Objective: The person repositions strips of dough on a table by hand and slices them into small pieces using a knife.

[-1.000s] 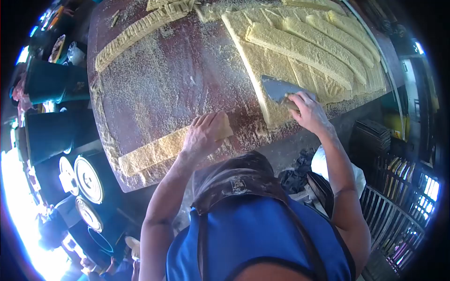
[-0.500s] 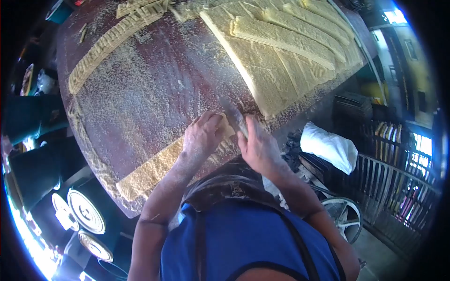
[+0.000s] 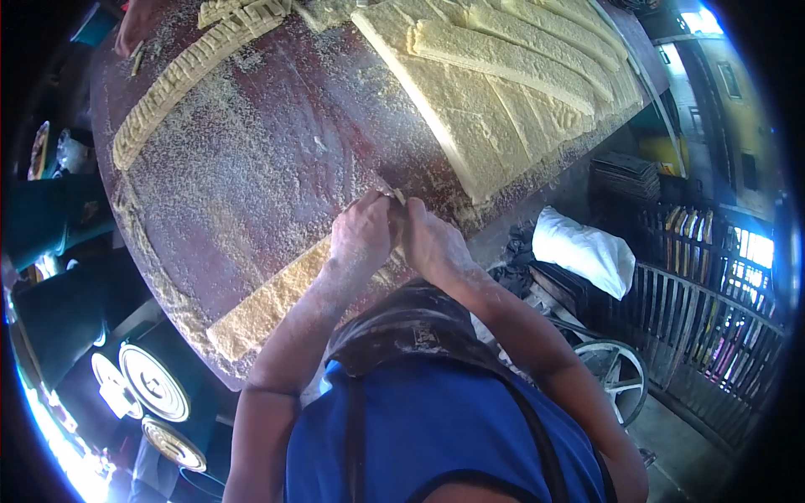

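Note:
A long crumb-covered strip of dough (image 3: 268,310) lies along the table's near edge. My left hand (image 3: 362,230) has its fingers curled down over the strip's right end. Right beside it, my right hand (image 3: 432,243) is closed around a knife, which is now almost wholly hidden by the fingers and seen nearly edge-on. The two hands almost touch at the fingertips, and the dough between them is mostly covered.
A wide dough sheet (image 3: 436,117) carries several folded strips (image 3: 503,63) at the back right. Cut dough pieces (image 3: 180,75) form a curved row at the back left of the floury table (image 3: 277,151). Another person's hand (image 3: 134,25) shows top left. A white sack (image 3: 584,251) sits right.
My right hand has moved left, up against my left hand, and the knife blade has turned nearly out of sight. Another person's hand has appeared at the top left.

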{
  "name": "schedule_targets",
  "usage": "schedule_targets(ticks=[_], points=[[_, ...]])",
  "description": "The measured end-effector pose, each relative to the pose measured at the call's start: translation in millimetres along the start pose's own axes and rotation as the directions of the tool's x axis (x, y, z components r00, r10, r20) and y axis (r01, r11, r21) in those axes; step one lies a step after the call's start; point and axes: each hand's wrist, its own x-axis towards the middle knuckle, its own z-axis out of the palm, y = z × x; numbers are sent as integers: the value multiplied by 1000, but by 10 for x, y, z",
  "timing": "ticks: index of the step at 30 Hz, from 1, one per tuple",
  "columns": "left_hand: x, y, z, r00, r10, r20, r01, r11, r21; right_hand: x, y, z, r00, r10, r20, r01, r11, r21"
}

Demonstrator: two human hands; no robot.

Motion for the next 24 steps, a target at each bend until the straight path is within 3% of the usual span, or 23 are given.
schedule_targets(ticks=[4, 5, 6, 7, 9, 11, 12, 14, 15, 17, 21, 22, 24], points=[[-60, -6, 45, 990, 57, -131, -64, 997, -45, 0, 90, -258, 988, -154, -11, 154, 988, -24], [-62, 2, 48, 988, 44, -150, -49, 998, -30, -15, 145, -496, 993, -94, 78, 85, 991, 104], [-30, 39, 19, 990, -111, -88, 100, 988, -114, -16, 255, -696, 983, -47, 177, 7, 975, 221], [3, 84, 3, 966, -258, -15, 250, 949, -193, -50, 511, -737, 989, -143, 25, 124, 923, 365], [139, 244, -23, 957, -258, -132, 240, 961, -138, -85, 862, -1006, 985, -167, -50, 173, 894, 413], [361, 605, -95, 883, -469, 24, 450, 859, 244, -54, 1173, -1243, 960, -212, -181, 255, 930, 265], [455, 553, 44, 925, -378, 36, 332, 851, 408, -42, 1283, -1323, 968, -183, -171, 230, 921, 315], [591, 503, 276, 946, -324, 1, 276, 808, 521, -94, 1498, -1434, 935, -265, -235, 320, 916, 241], [632, 455, 357, 947, -318, -43, 292, 801, 523, -118, 1604, -1501, 899, -339, -276, 390, 907, 158], [632, 561, 342, 943, -321, -84, 320, 815, 483, -193, 1834, -1538, 914, -286, -287, 362, 894, 262], [711, 467, 379, 928, -366, -76, 365, 846, 387, -354, 2147, -1655, 906, -265, -331, 366, 882, 297], [778, 126, 497, 917, -390, -78, 398, 904, 155, -430, 2193, -1717, 905, -234, -354, 344, 893, 290], [797, 212, 309, 963, -265, -51, 270, 947, 174, -503, 2362, -1729, 935, -137, -328, 252, 907, 338]])
